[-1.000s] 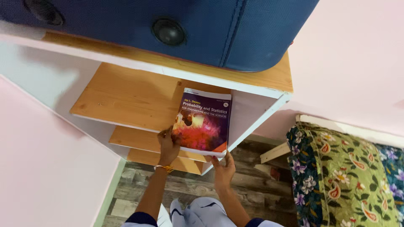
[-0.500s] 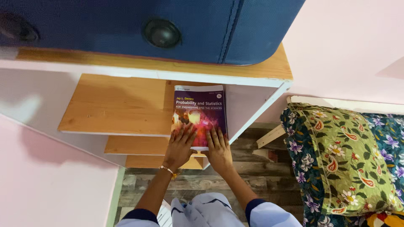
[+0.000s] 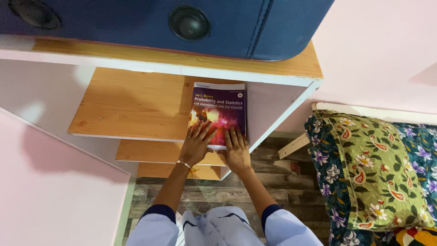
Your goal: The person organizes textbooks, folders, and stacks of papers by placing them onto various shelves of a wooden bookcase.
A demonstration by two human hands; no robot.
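Left hand [image 3: 196,145] and right hand [image 3: 236,149], fingers flat and spread, press the book [image 3: 219,109] onto the shelf's [image 3: 127,109] right front corner, gripping nothing.

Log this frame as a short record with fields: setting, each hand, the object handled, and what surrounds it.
setting: white shelf unit with wooden boards, seen from above, pink walls
left hand: flat, palm down on the book's lower left part
right hand: flat, palm down on the book's lower right part
book: purple cover, lying flat at the right end of a wooden shelf board
on top of unit: blue fabric-covered case
right of unit: floral bedding
floor: grey wood planks
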